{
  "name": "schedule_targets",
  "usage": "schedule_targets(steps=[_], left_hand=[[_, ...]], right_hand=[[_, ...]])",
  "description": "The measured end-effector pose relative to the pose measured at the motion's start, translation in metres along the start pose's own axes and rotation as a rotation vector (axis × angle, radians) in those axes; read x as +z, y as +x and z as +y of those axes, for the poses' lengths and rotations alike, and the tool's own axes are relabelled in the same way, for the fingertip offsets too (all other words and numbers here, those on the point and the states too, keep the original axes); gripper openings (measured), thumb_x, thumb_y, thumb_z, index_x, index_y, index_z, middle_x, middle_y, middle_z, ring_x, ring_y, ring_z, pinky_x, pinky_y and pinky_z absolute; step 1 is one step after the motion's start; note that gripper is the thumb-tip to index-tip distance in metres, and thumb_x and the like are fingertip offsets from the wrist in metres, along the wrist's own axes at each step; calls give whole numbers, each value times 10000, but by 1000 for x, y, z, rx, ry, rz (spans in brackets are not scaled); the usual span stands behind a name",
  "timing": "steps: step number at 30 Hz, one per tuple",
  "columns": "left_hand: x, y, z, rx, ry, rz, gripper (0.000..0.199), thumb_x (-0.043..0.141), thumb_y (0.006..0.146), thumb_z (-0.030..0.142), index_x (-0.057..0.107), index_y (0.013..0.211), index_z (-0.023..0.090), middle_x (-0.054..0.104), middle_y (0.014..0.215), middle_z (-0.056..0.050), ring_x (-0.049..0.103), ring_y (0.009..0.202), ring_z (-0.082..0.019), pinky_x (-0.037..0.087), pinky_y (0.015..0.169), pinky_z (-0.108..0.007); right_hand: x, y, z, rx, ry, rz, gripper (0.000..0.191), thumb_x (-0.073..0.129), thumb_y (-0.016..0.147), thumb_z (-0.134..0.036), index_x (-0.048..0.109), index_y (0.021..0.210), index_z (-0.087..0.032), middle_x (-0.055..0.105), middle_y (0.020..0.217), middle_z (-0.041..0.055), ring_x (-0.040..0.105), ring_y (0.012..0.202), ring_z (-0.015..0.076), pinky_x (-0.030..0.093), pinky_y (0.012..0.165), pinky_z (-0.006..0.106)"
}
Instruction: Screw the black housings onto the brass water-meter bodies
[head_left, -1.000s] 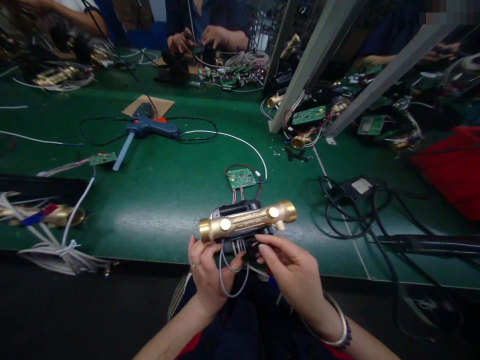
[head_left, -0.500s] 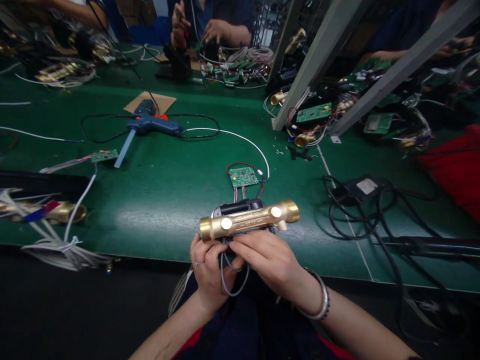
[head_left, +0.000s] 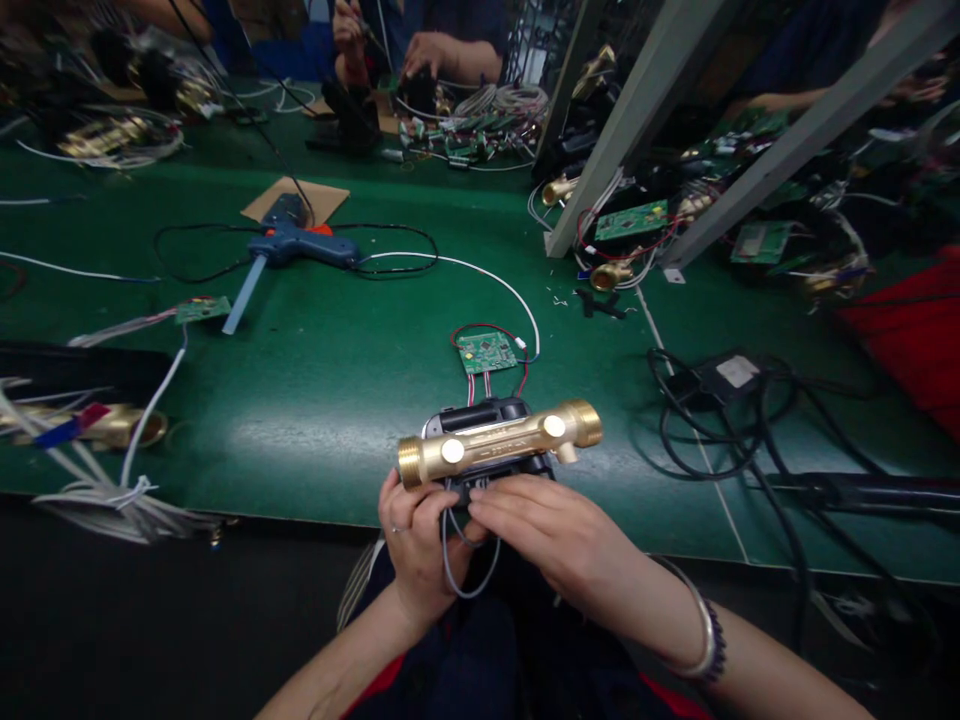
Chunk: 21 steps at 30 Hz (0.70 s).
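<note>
A brass meter pipe [head_left: 502, 445] with threaded ends lies slightly tilted across a black housing [head_left: 480, 412] at the table's front edge. My left hand [head_left: 420, 530] is closed around the near left side of this assembly, fingers just below the pipe's left end. My right hand [head_left: 555, 525] presses its closed fingers against the near side of the housing, by the cable's entry; its fingertips are partly hidden. A grey cable loop [head_left: 469, 595] hangs between both hands. Red and white wires run from the housing to a green circuit board [head_left: 487, 353] lying behind it.
A blue glue gun [head_left: 300, 240] rests on cardboard at the back left. Bundled white cables [head_left: 124, 510] and another brass pipe [head_left: 120, 425] lie left. A black cable with adapter [head_left: 727, 380] is at right. Metal posts [head_left: 637, 120] stand behind; a co-worker's hands [head_left: 427, 55] work opposite.
My right hand has shifted slightly right and down along the housing's near side, uncovering more of it. My left hand and the brass meter pipe stay nearly in place.
</note>
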<state>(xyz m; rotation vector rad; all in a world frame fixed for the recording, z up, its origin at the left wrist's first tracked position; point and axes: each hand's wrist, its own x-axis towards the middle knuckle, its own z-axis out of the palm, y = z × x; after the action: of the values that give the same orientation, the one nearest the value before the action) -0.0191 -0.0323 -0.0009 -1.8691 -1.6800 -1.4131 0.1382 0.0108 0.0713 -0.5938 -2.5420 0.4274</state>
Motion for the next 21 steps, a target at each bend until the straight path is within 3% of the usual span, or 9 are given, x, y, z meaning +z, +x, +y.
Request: schedule_targets(steps=[6, 9, 14, 21], left_hand=[[-1, 0, 0, -1, -15, -17, 157, 608, 843, 331, 554, 868, 186, 489, 852, -15, 527, 826, -162, 419, 872, -359], [-3, 1, 0, 9, -12, -52, 107, 618, 840, 316, 606, 867, 213, 482, 856, -12, 520, 828, -160, 413, 872, -362], [-6, 4, 1, 27, 2, -60, 100, 672, 801, 310, 637, 844, 227, 490, 850, -12, 511, 825, -163, 414, 875, -374], [-7, 8, 0, 126, 24, -80, 53, 642, 825, 229, 684, 838, 258, 520, 835, -16, 498, 811, -162, 383, 862, -345]], right_hand=[[8, 3, 7, -16, -4, 97, 255, 370, 968, -161, 610, 1015, -91, 692, 999, 85, 618, 875, 197, 532, 753, 317], [12, -2, 7, 39, 50, 165, 258, 349, 969, -126, 604, 992, -100, 693, 963, 83, 617, 900, 164, 508, 801, 278], [14, -6, -1, 139, -100, 265, 223, 382, 940, -83, 602, 964, -110, 700, 888, 72, 610, 825, 186, 481, 743, 309], [12, 0, -4, 156, -95, 203, 244, 369, 926, -85, 612, 940, -102, 693, 848, 89, 628, 800, 202, 502, 714, 340]])
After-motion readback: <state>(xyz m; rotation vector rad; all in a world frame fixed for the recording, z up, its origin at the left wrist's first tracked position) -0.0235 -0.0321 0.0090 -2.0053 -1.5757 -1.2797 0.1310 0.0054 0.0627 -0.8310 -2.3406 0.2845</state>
